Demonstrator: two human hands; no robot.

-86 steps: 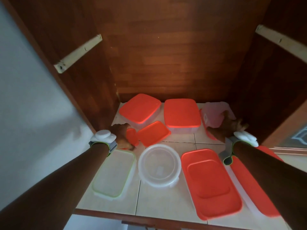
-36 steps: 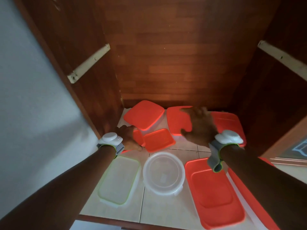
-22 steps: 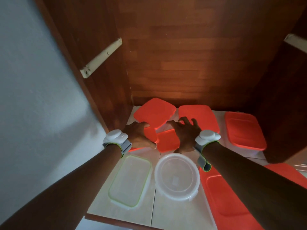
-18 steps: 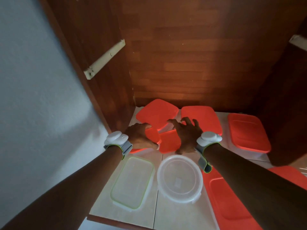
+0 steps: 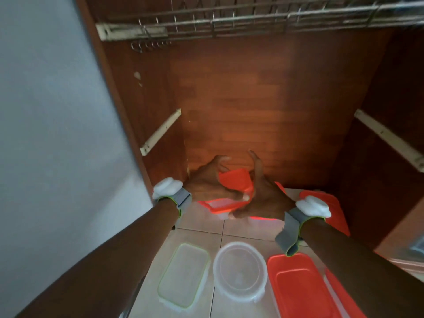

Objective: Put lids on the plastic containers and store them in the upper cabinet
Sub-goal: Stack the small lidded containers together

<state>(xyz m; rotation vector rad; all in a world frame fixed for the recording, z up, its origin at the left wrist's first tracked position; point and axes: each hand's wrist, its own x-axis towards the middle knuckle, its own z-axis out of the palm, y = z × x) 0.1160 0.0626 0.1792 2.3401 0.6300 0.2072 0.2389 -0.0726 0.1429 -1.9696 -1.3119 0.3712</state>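
A small orange-lidded container [image 5: 236, 180] is raised at the back of the cabinet. My left hand [image 5: 206, 184] grips its left side and my right hand [image 5: 262, 196] grips its right side. Just beneath it is a second small orange-lidded container [image 5: 218, 206], partly hidden by my thumbs; I cannot tell whether the two touch. In front, on the tiled cabinet floor [image 5: 202, 228], stand a clear rectangular container with a green-rimmed lid [image 5: 183, 274], a clear round lidded container [image 5: 239, 271] and a large orange-lidded container [image 5: 298, 285].
Another orange-lidded container [image 5: 332, 203] sits at the back right behind my right wrist. A wire rack [image 5: 229, 19] spans the cabinet top. Shelf rails [image 5: 160, 131] run along both brown side walls. A grey wall [image 5: 57, 134] is on the left.
Both hands have closed on the small orange-lidded container and lifted it toward the back. The camera has tilted up, bringing the wire rack into view.
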